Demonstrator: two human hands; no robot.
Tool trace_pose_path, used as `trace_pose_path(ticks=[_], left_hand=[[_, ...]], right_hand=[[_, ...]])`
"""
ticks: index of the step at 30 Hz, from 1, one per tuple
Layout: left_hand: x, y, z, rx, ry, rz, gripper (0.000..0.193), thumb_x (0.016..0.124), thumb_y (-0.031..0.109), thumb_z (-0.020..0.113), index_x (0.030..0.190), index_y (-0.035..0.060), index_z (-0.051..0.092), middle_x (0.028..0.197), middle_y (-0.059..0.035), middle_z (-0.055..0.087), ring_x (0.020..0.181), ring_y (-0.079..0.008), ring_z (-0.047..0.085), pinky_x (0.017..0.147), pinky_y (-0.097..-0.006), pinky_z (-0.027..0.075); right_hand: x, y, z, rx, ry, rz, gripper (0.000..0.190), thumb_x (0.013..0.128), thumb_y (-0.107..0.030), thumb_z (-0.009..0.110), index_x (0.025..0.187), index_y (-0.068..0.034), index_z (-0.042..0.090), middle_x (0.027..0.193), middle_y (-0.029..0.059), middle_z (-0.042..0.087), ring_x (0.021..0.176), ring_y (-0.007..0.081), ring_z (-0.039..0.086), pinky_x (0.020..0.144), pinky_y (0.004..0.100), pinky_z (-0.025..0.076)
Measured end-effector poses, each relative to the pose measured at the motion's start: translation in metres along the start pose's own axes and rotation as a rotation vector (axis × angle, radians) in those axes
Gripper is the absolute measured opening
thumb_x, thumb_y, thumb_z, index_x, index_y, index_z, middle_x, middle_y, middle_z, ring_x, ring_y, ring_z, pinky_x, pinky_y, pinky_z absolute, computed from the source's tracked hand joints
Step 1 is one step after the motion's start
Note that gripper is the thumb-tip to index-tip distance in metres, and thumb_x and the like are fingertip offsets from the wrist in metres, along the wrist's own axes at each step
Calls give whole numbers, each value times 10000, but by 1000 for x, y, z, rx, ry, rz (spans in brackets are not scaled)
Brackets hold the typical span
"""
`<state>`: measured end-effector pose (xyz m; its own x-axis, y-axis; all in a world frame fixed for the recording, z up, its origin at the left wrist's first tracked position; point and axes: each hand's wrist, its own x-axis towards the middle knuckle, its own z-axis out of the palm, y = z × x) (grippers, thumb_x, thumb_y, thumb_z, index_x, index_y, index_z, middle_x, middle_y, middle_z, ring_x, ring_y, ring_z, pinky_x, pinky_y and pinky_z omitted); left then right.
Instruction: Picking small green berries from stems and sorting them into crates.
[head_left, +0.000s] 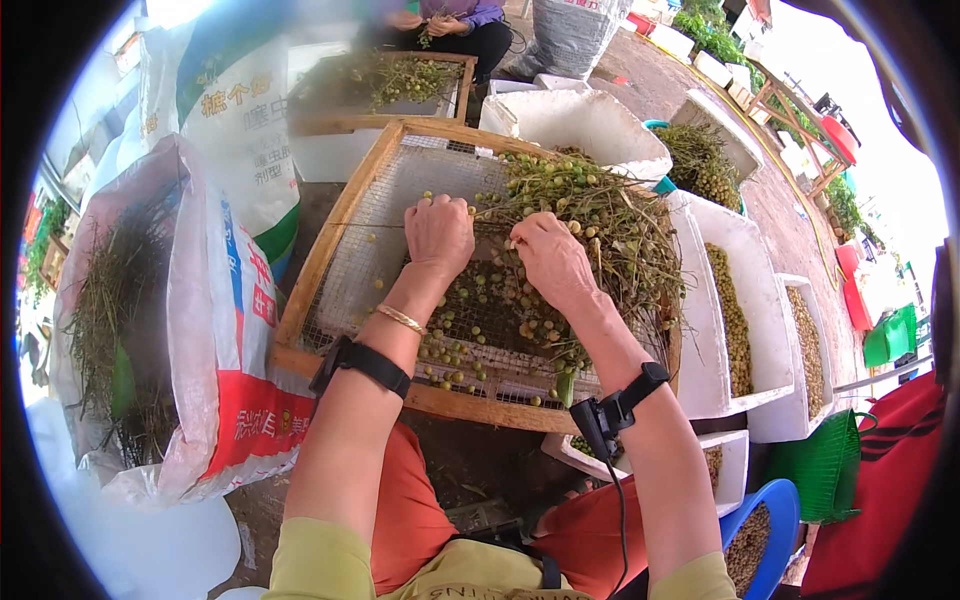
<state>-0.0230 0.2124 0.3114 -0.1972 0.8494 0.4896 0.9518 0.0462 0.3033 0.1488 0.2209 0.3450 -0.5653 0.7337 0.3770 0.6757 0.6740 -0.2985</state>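
Over a wood-framed wire-mesh screen, my left hand is closed around a thin dry stem, whose bare end sticks out to the left. My right hand pinches at a small pale piece by the stem's other side, its fingertips together; what exactly lies between them is partly hidden. A tangled heap of stems with round green-yellow fruits covers the screen's right half. Loose round fruits are scattered on the mesh below my hands.
At left stands an open woven sack with bare stems inside. White foam boxes of sorted fruits line the right, with a blue basin and green basket nearer. Another person handles stems behind a second screen.
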Motion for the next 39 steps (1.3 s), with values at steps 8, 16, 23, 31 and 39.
trace_pose_path(ticks=[8,16,23,31,39], left_hand=[[4,11,-83,-18,-144,-51,163,832,168,528,832,14,580,774,-153,621,772,-292,601,696,-398,473],[-38,-13,-131,-470,-171,-336,193,808,172,542,729,1,581,637,-104,603,581,-185,595,556,-318,458],[-71,-39,-177,-977,-242,-600,146,854,192,521,843,54,567,705,-49,601,600,-116,587,448,-190,397],[-124,38,-126,-1374,-328,-646,96,885,176,507,881,88,547,733,-31,624,658,-139,624,526,-222,474],[-136,56,-90,-1463,-416,-772,90,885,156,498,886,75,538,734,-49,622,623,-149,626,484,-224,464]], right_hand=[[5,33,-67,700,526,250,130,856,-87,520,920,-40,623,788,61,599,649,121,561,624,249,446],[-55,59,-30,4,136,-136,167,777,-36,516,936,-43,567,980,93,552,964,297,513,809,374,440],[-61,35,-35,-182,80,-86,372,720,39,538,1073,-77,559,1106,103,512,1075,284,474,899,388,397],[-95,-94,-42,559,219,76,243,782,-153,574,983,-20,602,846,141,620,768,320,574,696,374,458],[-111,-44,-20,1641,-96,596,216,859,-122,528,1021,-3,605,747,55,615,619,94,560,516,218,436]])
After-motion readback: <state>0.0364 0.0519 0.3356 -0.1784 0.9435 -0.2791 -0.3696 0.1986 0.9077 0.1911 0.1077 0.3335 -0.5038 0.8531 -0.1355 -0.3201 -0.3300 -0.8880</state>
